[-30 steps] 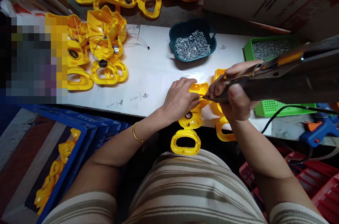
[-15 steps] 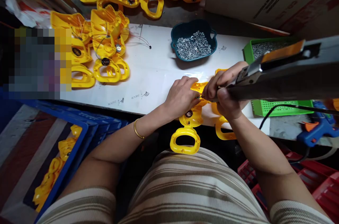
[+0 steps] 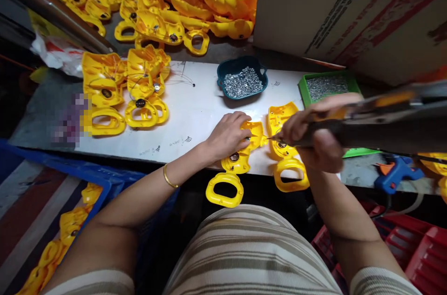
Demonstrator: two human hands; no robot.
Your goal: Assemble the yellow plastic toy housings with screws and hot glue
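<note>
- Yellow plastic shell with an oval loop handle [image 3: 240,165] lies open side up at the front edge of your white-topped desk [image 3: 195,120], its loop jutting past that edge over your lap.
- That overhang is a likely weak point: if your lap or forearm knocks the loop, the shell could pivot or tip off the front edge.
- Your long dark metal power driver [image 3: 387,127] points its thin bit at the shell's right side, close to your left fingertips; a slip off the plastic could jab them, or scratch the shell. I cannot tell whether the bit touches.
- A second, similar yellow plastic shell [image 3: 287,151] sits just to the right, near the bit and partly behind your right hand [image 3: 326,148], so a sideways swing could bump it.
- Under your left hand [image 3: 227,134], the first shell reaches out beyond the fingertips to the right and runs down below the palm towards you, loop nearest your body.
- Your left fingers bend over its upper part; whether they pinch it or merely press is hidden.
- Your right fingers are wrapped firmly around the driver, clear of the first shell.
</note>
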